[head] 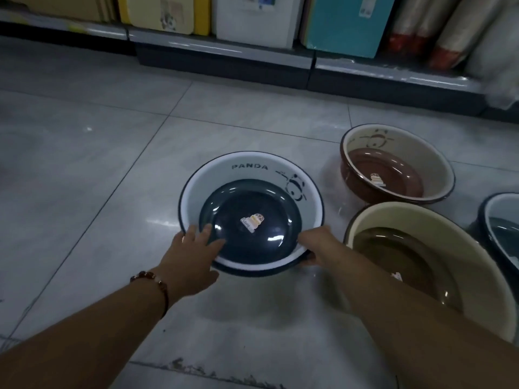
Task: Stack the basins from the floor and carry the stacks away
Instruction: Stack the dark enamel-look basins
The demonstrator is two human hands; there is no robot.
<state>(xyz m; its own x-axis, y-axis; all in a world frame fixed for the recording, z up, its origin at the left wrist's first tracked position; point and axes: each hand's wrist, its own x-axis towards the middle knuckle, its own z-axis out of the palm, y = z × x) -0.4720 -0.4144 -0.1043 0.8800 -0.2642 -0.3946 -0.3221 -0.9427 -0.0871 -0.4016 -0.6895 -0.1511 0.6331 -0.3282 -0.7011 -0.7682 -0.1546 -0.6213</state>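
Gripping the near rim of the round dark-teal plastic basin (251, 211) with both hands, left (193, 255) and right (318, 244), left of the cream basin (449, 234); its slick rim could slip from my fingers.

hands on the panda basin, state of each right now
left hand: holding the near-left rim of the panda basin, thumb inside
right hand: gripping the basin's near-right rim

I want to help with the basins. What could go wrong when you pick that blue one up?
The left hand and right hand hold only the near rim of the blue panda basin, so it might tip or slip. The tiled floor looks glossy, so it could slide. Swinging it right could bump the cream basin beside it.
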